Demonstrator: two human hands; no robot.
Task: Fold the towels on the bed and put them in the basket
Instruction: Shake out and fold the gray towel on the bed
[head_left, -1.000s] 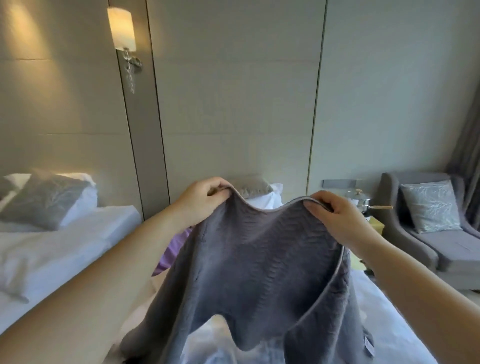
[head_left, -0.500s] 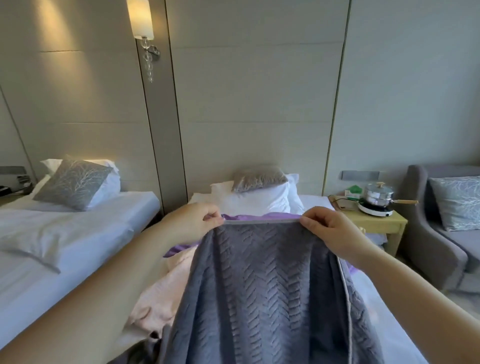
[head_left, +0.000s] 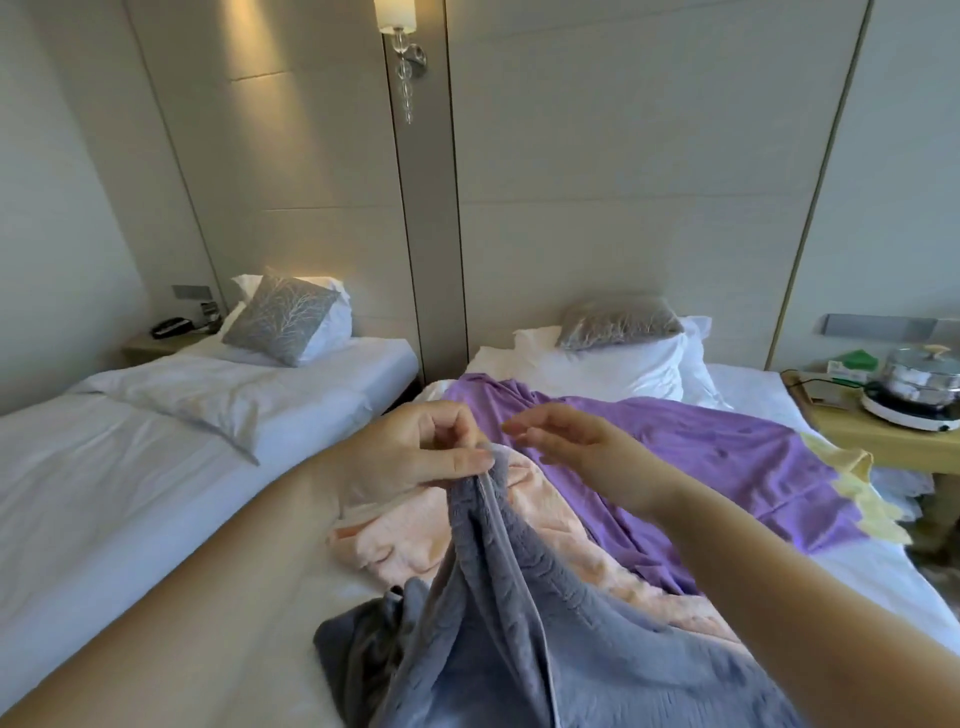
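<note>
Room: A panelled bedroom held two white beds side by side under a wall lamp (head_left: 397, 15), with a bedside table (head_left: 883, 441) carrying a steel pot (head_left: 924, 371) at the right.
Work surface: The right-hand bed (head_left: 883, 577) bore a purple towel (head_left: 701, 457), a peach towel (head_left: 395, 540) overlapping it, and a yellow towel (head_left: 854, 470) at the far edge, all unfolded.
Grey towel: The grey towel (head_left: 519, 634) hung from the person's grasp in a narrow doubled drape, its lower part heaped on the sheet over the peach one.
Left hand: The left hand (head_left: 415, 452) pinched the gathered top edge between thumb and fingers.
Right hand: The right hand (head_left: 576, 447) was just beside the left, fingers loose and spread, holding nothing.
Change: Half a second before, both hands had held the top edge stretched wide between them; they had since come together, and the right had passed its corner to the left and let go.
Meaning: This looked like the first halving of the grey towel. The freed right hand would probably need to catch the fold lower down before the next fold.
Remaining: Three towels lay untouched, so the task seemed at an early stage.
Basket: Not in view.
</note>
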